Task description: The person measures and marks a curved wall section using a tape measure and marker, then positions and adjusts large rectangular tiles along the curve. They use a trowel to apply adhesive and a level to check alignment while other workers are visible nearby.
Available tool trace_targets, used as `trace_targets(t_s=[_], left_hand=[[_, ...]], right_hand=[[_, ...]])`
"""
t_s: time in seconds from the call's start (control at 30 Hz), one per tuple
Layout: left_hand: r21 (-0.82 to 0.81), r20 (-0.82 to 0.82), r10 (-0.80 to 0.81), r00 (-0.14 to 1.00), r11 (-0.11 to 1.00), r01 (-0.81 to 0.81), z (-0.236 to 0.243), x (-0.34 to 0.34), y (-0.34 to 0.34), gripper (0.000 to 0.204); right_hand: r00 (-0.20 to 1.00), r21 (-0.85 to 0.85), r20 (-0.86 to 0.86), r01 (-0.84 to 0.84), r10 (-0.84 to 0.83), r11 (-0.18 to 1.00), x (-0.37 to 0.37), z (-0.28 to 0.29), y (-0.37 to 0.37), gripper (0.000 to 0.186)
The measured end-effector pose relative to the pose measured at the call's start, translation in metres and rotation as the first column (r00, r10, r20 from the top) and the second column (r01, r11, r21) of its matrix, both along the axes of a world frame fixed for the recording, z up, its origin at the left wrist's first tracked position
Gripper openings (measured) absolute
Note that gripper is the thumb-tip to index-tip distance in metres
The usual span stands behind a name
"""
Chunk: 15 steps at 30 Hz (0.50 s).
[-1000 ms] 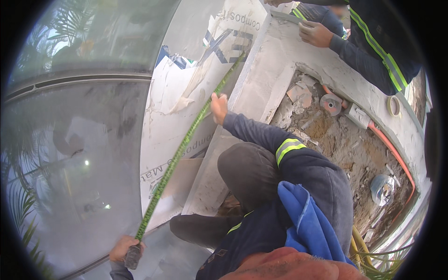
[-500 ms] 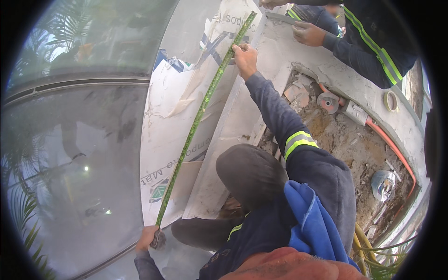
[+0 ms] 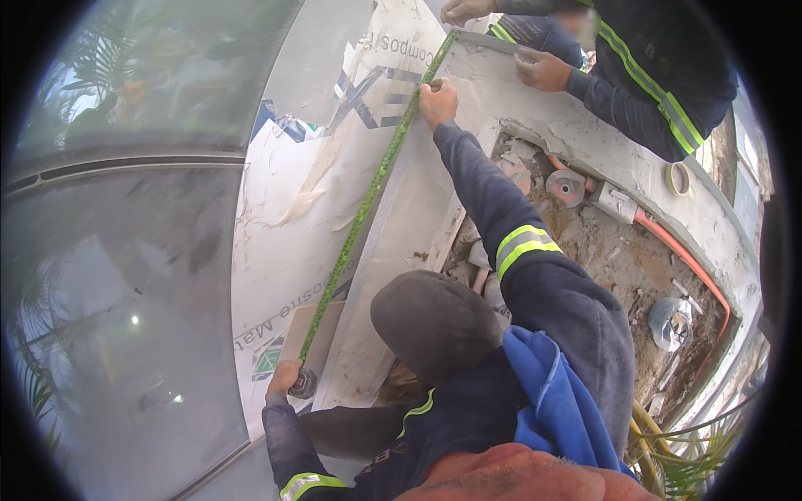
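My left hand (image 3: 286, 377) grips a tape measure case (image 3: 302, 382) low beside the white film-covered panel (image 3: 292, 200). Its green blade (image 3: 359, 217) stretches diagonally up along the panel to the top corner of the concrete ledge (image 3: 484, 92). My right hand (image 3: 439, 102) pinches the blade a short way below that far end. Just beyond, a co-worker's hands (image 3: 545, 68) are at a thin grey strip (image 3: 493, 42) lying along the ledge's top edge.
Grey glass (image 3: 125, 301) fills the left. The co-worker (image 3: 660, 75) leans in at upper right. A debris-strewn recess (image 3: 618, 267) holds an orange pipe (image 3: 685, 255), a disc (image 3: 565, 189) and plastic wrap (image 3: 671, 324). A tape roll (image 3: 678, 180) sits on the ledge; yellow hoses lie at lower right.
Both my hands have moved up and rightward with the tape; the right one is much farther along the blade. The blade now reaches the ledge's top corner, where the co-worker's hands have come slightly lower.
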<state>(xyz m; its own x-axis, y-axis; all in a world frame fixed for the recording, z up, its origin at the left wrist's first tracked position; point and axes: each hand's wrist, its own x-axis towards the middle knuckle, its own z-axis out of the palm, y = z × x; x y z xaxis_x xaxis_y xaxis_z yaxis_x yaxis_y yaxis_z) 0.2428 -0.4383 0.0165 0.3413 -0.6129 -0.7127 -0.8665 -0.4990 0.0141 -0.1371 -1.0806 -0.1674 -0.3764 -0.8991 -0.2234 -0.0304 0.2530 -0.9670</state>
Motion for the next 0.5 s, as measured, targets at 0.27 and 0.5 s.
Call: trace_targets(t_s=[0.27, 0.5], left_hand=[[-0.041, -0.010, -0.106, 0.994, 0.994, 0.105, -0.015, 0.010, 0.002, 0.028], [-0.019, -0.088, 0.139, 0.986, 0.990, -0.141, -0.011, 0.001, -0.011, 0.033]], right_hand=[[1.000, 0.003, -0.023, -0.009, 0.009, 1.000, -0.003, 0.007, 0.004, 0.026], [0.998, -0.072, 0.017, 0.058, -0.057, 0.996, -0.002, 0.000, -0.001, 0.025]])
